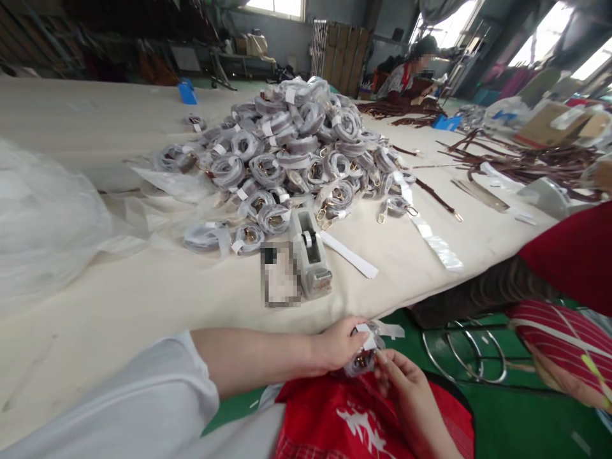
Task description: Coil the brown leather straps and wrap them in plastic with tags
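Over my lap, above a red apron, I hold a coiled strap wrapped in clear plastic [358, 364], with gold-coloured metal clasps showing and a white paper band on it. My left hand [342, 344] grips the coil from the left, its thumb pressed on the white paper. My right hand [399, 376] is at the coil's right side, fingertips pinched together at its edge. A tape dispenser [313, 268] stands near the table edge in front of me, beside a blurred-out flat object [281, 277]. A white paper strip [351, 256] lies to its right.
A large heap of coiled, wrapped straps [291, 153] covers the middle of the table [191, 306]. Clear plastic sheeting [48, 223] is at left. Loose brown straps [521, 159] and a cardboard box [549, 127] lie at right. A person's red sleeve [574, 255] is close by.
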`<state>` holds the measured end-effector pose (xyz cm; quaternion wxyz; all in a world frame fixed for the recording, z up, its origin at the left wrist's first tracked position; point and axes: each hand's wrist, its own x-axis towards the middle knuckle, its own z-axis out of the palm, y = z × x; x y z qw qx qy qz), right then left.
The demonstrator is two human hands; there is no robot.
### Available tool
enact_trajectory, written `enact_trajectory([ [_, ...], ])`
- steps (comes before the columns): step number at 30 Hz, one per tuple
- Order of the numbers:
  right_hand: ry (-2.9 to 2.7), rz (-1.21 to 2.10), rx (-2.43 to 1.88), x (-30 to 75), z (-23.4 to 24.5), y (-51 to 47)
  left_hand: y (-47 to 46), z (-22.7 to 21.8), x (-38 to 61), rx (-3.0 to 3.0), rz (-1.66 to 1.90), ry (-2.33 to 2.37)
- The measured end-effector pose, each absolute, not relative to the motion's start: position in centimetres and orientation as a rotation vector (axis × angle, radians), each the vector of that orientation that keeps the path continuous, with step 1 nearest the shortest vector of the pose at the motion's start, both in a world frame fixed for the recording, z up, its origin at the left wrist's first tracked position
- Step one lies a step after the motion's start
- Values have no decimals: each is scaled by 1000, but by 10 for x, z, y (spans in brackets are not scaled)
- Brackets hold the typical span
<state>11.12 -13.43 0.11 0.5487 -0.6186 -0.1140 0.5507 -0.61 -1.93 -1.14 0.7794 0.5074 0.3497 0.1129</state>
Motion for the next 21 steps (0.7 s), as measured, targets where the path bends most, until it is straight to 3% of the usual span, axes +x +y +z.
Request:
enact_trajectory([
  [11, -238, 1322, -1495, 106, -16, -125, -17, -18, -5, 1057, 193, 751],
  [21, -239, 1406, -1477, 106, -27, -134, -13, 2, -15, 1531, 357, 704],
])
